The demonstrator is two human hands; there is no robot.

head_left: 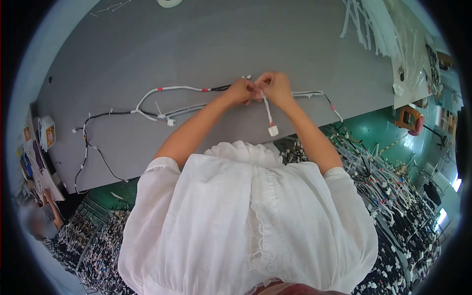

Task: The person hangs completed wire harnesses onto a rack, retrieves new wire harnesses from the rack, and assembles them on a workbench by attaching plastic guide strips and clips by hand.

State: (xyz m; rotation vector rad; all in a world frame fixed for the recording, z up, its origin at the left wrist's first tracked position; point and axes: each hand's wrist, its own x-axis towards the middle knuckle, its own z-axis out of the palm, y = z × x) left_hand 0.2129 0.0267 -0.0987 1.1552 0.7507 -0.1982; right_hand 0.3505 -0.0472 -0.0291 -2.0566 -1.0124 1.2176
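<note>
A wire harness (110, 113) with black and white wrapped branches and red tape marks lies across the grey table. Around its middle, my left hand (242, 92) is closed with its fingertips pinching the wires. Close beside it, almost touching, my right hand (276, 88) also pinches at the same spot. From between the hands a short white branch hangs toward me, ending in a white connector (273, 131). Another white connector (171, 122) rests on the table left of my left forearm. My fingers hide the exact point where they grip.
White cable ties (376, 29) lie in a bundle at the table's far right. A white roll (169, 2) is at the far edge. Heaps of harnesses (388, 196) stand below the table on the right, and more at left. Another person (42, 219) is at the far left.
</note>
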